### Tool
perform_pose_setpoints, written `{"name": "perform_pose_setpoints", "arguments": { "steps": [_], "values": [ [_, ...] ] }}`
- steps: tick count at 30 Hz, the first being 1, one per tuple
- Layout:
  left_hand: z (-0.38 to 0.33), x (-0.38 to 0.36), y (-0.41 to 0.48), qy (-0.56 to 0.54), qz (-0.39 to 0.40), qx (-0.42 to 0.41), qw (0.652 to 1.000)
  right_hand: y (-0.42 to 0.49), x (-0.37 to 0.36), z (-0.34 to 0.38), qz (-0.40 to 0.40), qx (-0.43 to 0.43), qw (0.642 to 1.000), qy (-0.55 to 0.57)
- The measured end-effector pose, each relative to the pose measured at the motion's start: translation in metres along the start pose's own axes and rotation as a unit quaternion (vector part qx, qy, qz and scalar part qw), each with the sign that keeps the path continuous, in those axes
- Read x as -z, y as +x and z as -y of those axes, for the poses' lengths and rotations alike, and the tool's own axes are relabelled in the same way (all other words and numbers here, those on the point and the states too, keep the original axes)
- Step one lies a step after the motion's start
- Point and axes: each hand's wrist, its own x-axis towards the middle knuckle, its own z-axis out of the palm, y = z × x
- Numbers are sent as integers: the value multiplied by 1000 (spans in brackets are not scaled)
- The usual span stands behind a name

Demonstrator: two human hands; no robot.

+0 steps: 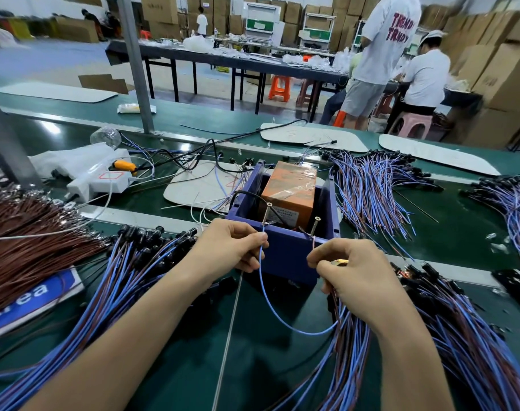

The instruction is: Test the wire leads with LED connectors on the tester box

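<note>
A blue plastic tester box (285, 253) stands in front of me with an orange block (291, 189) inside and two upright screws on its near rim. My left hand (232, 247) pinches the end of a blue wire lead (270, 304) and holds it against the left screw (266, 215). My right hand (359, 280) pinches the lead's other, brown wire just below the right screw (314, 226), while gripping a bundle of blue and brown leads (350, 351). The blue lead hangs in a loop between both hands.
Piles of blue-brown leads with black LED connectors lie at left (128, 280), right (466, 336) and behind the box (368, 185). Brown wires (24, 241) lie far left. A white power strip (101, 182) sits behind. People work at a far table.
</note>
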Motion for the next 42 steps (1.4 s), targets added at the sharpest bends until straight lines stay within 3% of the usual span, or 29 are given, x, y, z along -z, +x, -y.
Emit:
{"name": "perform_pose_setpoints", "arguments": {
  "steps": [13, 16, 20, 21, 23, 25, 27, 28, 29, 31, 34, 38, 42],
  "values": [
    [-1, 1, 0, 34, 32, -12, 999, 0, 0, -2, 6, 13, 1000, -14],
    [-6, 9, -6, 137, 194, -3, 971, -7, 6, 3, 69, 39, 997, -19],
    [-16, 30, -16, 210, 500, -18, 840, -22, 10, 13, 300, 76, 950, -37],
    [-19, 36, -16, 197, 535, -30, 821, -25, 9, 15, 336, 74, 938, -35],
    [-26, 48, -16, 132, 554, -45, 821, -28, 7, 18, 362, 73, 929, -31],
    [-28, 58, -14, 86, 509, -49, 855, -28, 6, 21, 369, 75, 926, -36],
    [-23, 65, -9, 136, 354, -59, 923, -27, 6, 22, 361, 80, 926, -71],
    [-17, 68, -4, 212, 247, -62, 944, -27, 6, 22, 355, 82, 927, -88],
    [-10, 71, 2, 317, 146, -57, 935, -27, 6, 22, 351, 81, 928, -93],
    [-1, 70, 9, 502, 27, -5, 864, -26, 6, 22, 347, 75, 931, -86],
    [12, 64, 16, 578, 13, 51, 814, -26, 5, 20, 339, 66, 935, -82],
    [20, 49, 14, 655, 17, 57, 753, -25, 3, 17, 324, 55, 940, -93],
    [17, 51, 15, 626, -6, 41, 779, -22, 1, 16, 325, 42, 940, -92]
  ]
}}
